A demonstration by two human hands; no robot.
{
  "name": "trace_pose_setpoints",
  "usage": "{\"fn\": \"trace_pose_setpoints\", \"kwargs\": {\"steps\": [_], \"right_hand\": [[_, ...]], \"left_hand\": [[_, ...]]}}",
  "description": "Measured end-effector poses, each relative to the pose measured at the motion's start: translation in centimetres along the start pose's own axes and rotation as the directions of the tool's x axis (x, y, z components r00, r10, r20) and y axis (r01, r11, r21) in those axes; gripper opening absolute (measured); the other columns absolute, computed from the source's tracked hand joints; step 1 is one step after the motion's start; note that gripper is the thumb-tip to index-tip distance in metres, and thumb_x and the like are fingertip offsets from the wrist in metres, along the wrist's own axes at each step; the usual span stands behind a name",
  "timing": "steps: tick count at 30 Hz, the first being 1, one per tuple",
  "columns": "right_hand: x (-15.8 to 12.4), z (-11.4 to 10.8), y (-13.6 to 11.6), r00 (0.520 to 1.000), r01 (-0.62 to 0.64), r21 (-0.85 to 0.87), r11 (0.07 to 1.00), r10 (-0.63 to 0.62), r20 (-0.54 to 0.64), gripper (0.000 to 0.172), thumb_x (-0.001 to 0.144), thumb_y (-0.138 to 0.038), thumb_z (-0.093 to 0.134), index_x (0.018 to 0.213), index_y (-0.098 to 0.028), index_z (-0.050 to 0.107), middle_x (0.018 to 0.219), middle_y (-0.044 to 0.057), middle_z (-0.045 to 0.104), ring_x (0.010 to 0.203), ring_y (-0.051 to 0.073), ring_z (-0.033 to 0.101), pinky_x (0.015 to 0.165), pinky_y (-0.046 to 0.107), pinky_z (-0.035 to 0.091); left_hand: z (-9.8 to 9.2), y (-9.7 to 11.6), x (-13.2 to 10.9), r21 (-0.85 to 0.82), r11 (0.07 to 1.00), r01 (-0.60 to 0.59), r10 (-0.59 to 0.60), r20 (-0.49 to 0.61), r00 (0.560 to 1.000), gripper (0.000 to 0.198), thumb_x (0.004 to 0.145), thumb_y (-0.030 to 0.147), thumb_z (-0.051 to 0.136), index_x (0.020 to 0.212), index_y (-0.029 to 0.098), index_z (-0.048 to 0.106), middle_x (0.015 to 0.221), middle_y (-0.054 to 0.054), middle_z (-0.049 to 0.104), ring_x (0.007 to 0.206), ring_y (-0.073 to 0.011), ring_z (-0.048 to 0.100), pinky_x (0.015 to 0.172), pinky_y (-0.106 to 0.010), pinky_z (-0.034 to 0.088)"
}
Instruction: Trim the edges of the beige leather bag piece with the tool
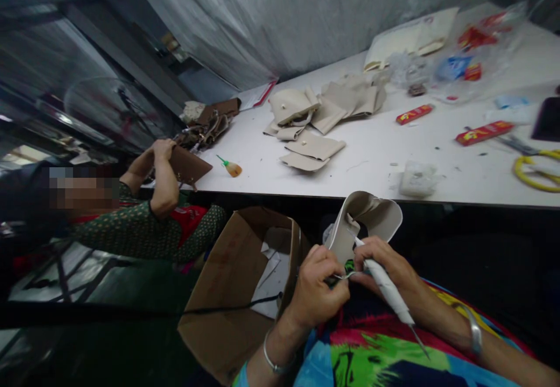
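Observation:
My left hand (318, 285) is closed, its fingers pinching one end of a white thread (346, 275). The thread runs across to my right hand (385, 261), which is curled round an awl (387, 291) with a white wrapped handle. A thin metal shaft sticks out of the awl's lower end, and its other tip points up toward a curved beige leather-like piece (389, 221). That piece stands open just above my hands, in front of the table edge. Whether my fingers also touch its lower part is hidden.
A cardboard box (219, 294) with white scraps stands left of my knees. On the white table (371, 165) lie beige flap pieces (315, 145), red boxes (485, 133), yellow-handled scissors (520, 171) and a glue bottle (231, 168). A co-worker at left handles a brown piece (190, 165).

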State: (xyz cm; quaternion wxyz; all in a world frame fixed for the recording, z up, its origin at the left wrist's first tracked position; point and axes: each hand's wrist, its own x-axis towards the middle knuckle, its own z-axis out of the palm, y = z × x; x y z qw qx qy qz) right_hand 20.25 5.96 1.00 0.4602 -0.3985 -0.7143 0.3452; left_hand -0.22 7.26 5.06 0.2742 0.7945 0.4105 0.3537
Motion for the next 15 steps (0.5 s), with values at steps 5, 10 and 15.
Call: {"fn": "trace_pose_setpoints", "kwargs": {"steps": [5, 10, 15], "right_hand": [[0.2, 0.0, -0.2, 1.000, -0.014, 0.028, 0.999, 0.014, 0.002, 0.009, 0.102, -0.022, 0.065, 0.100, -0.025, 0.057, 0.096, 0.002, 0.058, 0.090, 0.020, 0.056, 0.080, 0.032, 0.046], [0.2, -0.5, -1.6, 0.997, -0.068, 0.046, 0.997, 0.070, -0.029, 0.010, 0.104, -0.028, 0.064, 0.099, -0.024, 0.057, 0.097, 0.002, 0.058, 0.091, 0.020, 0.056, 0.081, 0.032, 0.045], [1.4, 0.8, 0.2, 0.998, -0.003, 0.049, 0.999, 0.007, -0.070, 0.031, 0.100, -0.053, 0.066, 0.095, -0.024, 0.059, 0.096, 0.002, 0.064, 0.091, 0.020, 0.057, 0.083, 0.033, 0.045]], "left_hand": [[0.1, 0.2, 0.2, 0.021, 1.000, 0.001, -0.001, -0.015, 1.000, 0.016, 0.069, 0.002, 0.062, 0.072, 0.018, 0.064, 0.075, -0.001, 0.056, 0.076, -0.0166, 0.053, 0.069, -0.030, 0.040], [-0.5, 0.8, 0.2, 0.098, 0.995, 0.021, -0.023, 0.014, 1.000, 0.017, 0.074, 0.002, 0.061, 0.072, 0.019, 0.062, 0.075, -0.001, 0.058, 0.078, -0.0173, 0.058, 0.069, -0.028, 0.045], [-1.1, -1.8, 1.5, 0.159, 0.949, -0.271, 0.271, 0.022, 0.962, 0.017, 0.081, 0.008, 0.065, 0.073, 0.024, 0.066, 0.069, 0.001, 0.063, 0.065, -0.0153, 0.062, 0.061, -0.022, 0.052]]}}
